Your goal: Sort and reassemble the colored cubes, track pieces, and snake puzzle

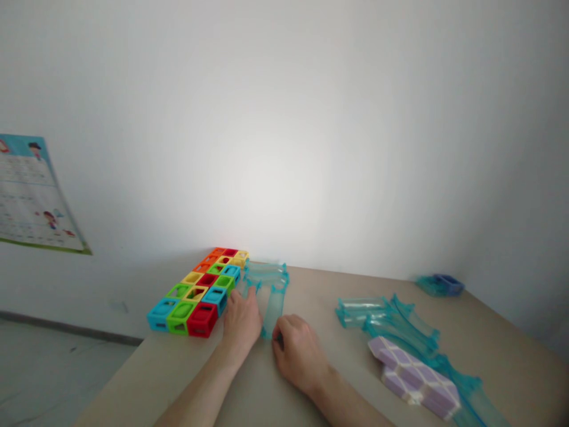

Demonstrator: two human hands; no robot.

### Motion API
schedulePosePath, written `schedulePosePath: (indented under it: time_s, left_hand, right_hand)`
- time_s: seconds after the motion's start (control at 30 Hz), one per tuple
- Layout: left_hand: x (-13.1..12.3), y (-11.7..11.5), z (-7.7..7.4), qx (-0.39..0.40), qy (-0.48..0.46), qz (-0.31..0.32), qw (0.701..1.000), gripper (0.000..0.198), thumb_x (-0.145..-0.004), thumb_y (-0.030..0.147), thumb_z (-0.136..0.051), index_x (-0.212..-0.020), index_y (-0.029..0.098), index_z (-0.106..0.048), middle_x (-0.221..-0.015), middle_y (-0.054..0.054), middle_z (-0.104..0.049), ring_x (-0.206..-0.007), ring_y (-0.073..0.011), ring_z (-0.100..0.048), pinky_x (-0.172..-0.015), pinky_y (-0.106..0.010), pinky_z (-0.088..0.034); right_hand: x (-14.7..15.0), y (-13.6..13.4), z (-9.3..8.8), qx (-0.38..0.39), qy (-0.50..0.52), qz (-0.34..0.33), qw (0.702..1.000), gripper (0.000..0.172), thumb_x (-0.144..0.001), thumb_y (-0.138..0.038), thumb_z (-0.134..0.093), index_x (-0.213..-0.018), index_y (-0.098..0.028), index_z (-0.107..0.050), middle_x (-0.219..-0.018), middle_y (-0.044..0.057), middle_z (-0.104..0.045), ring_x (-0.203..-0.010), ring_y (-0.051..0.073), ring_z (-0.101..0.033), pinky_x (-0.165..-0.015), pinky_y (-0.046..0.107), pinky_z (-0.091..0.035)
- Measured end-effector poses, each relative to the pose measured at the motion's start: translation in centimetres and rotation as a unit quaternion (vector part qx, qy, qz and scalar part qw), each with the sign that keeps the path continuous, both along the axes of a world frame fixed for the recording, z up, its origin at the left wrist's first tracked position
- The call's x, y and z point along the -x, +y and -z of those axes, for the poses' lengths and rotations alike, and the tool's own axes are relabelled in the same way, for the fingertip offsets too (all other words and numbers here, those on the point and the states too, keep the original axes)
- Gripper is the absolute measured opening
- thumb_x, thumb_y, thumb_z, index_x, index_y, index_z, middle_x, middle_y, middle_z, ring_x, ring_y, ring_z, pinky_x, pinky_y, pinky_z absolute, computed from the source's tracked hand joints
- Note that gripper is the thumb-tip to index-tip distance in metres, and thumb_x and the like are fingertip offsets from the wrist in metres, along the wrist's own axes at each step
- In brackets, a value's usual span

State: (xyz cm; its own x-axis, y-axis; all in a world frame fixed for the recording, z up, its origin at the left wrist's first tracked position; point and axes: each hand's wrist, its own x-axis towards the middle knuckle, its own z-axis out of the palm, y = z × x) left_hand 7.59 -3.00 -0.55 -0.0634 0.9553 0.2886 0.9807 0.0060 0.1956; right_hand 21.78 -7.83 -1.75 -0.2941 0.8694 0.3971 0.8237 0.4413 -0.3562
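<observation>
My left hand (243,315) reaches down between the coloured cube blocks and a clear teal track piece (274,308). Its fingers are closed on another teal track piece (255,289), mostly hidden behind the hand. My right hand (297,350) rests on the table with curled fingers, close by the near end of the straight teal piece. Whatever its fingers may hold is hidden. Beyond both hands, more teal track pieces (267,273) lie crosswise. The open-sided cube blocks (208,280), red, green, blue, yellow and orange, stand in rows at the left.
At the right of the table (324,290) lie loose teal tracks (402,326) and purple patterned hexagonal blocks (415,376). A dark blue block (448,284) sits at the far right corner. A white wall (288,148) closes the back; a poster (38,196) hangs left.
</observation>
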Motion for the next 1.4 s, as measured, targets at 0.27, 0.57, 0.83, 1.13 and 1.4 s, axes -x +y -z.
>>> schedulePosePath:
  time_s: [0.27,0.57,0.83,1.13,1.4]
  left_hand:
    - [-0.6,-0.3,-0.5,-0.057,-0.008,0.047,0.997,0.032,-0.090,0.018,-0.042,-0.112,0.014,-0.064,-0.119,-0.018,-0.057,-0.116,-0.0299,-0.053,-0.096,-0.042,-0.043]
    - [-0.6,0.4,0.7,-0.022,-0.065,0.088,0.994,0.035,-0.093,0.023,-0.038,-0.115,0.010,-0.062,-0.131,-0.018,-0.057,-0.119,-0.0277,-0.056,-0.100,-0.039,-0.043]
    - [0.3,1.0,0.7,-0.018,-0.072,0.096,0.993,0.051,-0.076,-0.001,-0.041,-0.123,0.009,-0.057,-0.136,-0.016,-0.054,-0.125,-0.0241,-0.052,-0.105,-0.035,-0.040]
    - [1.2,1.6,0.4,0.001,-0.055,0.111,0.992,0.053,-0.072,-0.007,-0.043,-0.119,0.010,-0.062,-0.136,-0.016,-0.055,-0.126,-0.0228,-0.052,-0.109,-0.035,-0.035]
    - [0.5,1.3,0.7,-0.026,-0.048,0.095,0.994,0.037,-0.089,0.033,-0.049,-0.115,0.010,-0.064,-0.132,-0.021,-0.056,-0.122,-0.0334,-0.053,-0.102,-0.050,-0.040]
  right_hand:
    - [0.5,0.4,-0.8,0.005,-0.069,-0.029,0.997,0.020,-0.079,-0.007,-0.052,-0.094,-0.018,-0.060,-0.095,0.008,-0.064,-0.091,0.022,-0.054,-0.080,0.030,-0.041]
    - [-0.2,0.6,-1.1,0.013,-0.060,-0.060,0.996,0.007,-0.086,-0.025,-0.062,-0.086,-0.019,-0.064,-0.090,0.005,-0.065,-0.089,0.020,-0.055,-0.080,0.028,-0.040]
    - [-0.2,0.4,-0.6,0.008,-0.033,-0.039,0.999,0.023,-0.080,-0.015,-0.061,-0.102,-0.019,-0.061,-0.097,0.006,-0.063,-0.094,0.020,-0.055,-0.082,0.029,-0.042]
    - [-3.5,0.8,-2.9,-0.141,-0.133,0.329,0.924,0.042,-0.079,-0.002,-0.048,-0.119,-0.011,-0.057,-0.108,0.023,-0.057,-0.105,0.036,-0.048,-0.090,0.053,-0.033]
    - [-7.0,2.1,-2.3,-0.039,-0.121,0.266,0.956,0.039,-0.074,0.010,-0.038,-0.093,-0.009,-0.066,-0.097,0.021,-0.059,-0.090,0.031,-0.055,-0.074,0.040,-0.043]
